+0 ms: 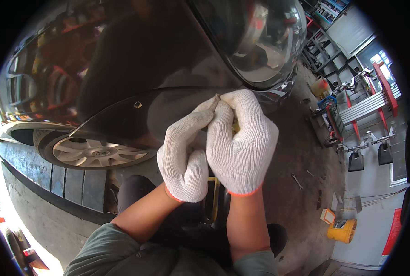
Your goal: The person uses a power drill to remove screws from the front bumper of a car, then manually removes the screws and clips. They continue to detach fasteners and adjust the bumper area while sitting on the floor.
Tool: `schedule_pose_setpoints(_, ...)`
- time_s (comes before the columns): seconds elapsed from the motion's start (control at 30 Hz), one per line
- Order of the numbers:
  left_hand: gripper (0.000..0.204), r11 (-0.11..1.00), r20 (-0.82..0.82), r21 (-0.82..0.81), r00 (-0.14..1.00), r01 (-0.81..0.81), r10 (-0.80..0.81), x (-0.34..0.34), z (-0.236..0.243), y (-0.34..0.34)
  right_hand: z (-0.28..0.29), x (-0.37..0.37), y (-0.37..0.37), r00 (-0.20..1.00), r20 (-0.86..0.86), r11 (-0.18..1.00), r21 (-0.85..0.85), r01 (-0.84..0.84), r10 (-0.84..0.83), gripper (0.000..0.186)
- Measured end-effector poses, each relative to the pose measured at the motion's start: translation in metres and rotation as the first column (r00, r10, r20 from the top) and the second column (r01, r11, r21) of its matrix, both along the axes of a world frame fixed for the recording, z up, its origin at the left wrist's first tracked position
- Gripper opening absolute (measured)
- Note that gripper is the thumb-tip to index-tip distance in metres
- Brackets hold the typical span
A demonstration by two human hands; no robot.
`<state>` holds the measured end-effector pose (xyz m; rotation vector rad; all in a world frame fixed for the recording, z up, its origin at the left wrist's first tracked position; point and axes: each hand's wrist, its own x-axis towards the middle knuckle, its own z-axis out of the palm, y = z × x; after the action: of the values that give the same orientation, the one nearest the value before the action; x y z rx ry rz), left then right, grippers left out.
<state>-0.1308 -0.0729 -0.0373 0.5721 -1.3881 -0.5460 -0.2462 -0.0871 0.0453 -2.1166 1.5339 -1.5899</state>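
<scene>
My left hand (183, 154) and my right hand (239, 140), both in white knit gloves with orange cuffs, meet at their fingertips in front of the dark car bumper (163, 110). Both are closed around something small that I cannot make out; a bit of yellow shows inside my right hand's curled fingers. Left of my hands, a small round hole or mark (137, 105) shows in the bumper. Above them is the headlight (264, 46).
The car's alloy wheel (76, 149) is at left beside dark ramp plates (76, 184). Spanners (297, 181) lie on the concrete floor (297, 216). At right stand a red-and-silver rack machine (366, 106), dark metal shelving (320, 50) and a yellow bucket (342, 231).
</scene>
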Motion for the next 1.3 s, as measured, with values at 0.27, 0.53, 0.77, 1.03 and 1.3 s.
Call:
schedule_pose_setpoints(0.27, 0.060, 0.925, 0.192, -0.245, 0.921, -0.289, 0.339, -0.007, 0.017, -0.005, -0.043, -0.045, 0.011, 0.906, 0.385, 0.984, -0.048, -0.173, 0.178, 0.009)
schedule_pose_setpoints(0.53, 0.054, 0.852, 0.415, -0.431, 0.773, -0.298, 0.480, -0.012, 0.039, -0.005, -0.050, -0.076, 0.016, 0.576, 0.794, 0.979, -0.125, -0.158, 0.195, 0.021)
schedule_pose_setpoints(0.77, 0.033, 0.976, 0.514, -0.216, 0.849, -0.007, 0.120, -0.038, 0.007, 0.020, -0.053, -0.089, 0.013, 0.440, 0.852, 0.954, -0.199, -0.225, 0.282, 0.030)
schedule_pose_setpoints(1.03, 0.036, 0.997, 0.814, -0.010, 0.580, 0.075, -0.035, -0.037, -0.010, 0.009, -0.039, -0.078, 0.017, 0.867, 0.499, 0.992, -0.106, 0.062, -0.001, 0.032)
schedule_pose_setpoints(1.3, 0.047, 0.998, 0.153, 0.050, 0.988, -0.035, 0.027, -0.032, -0.018, 0.000, -0.027, -0.066, 0.016, 0.991, 0.063, 0.982, -0.153, -0.108, 0.119, 0.009)
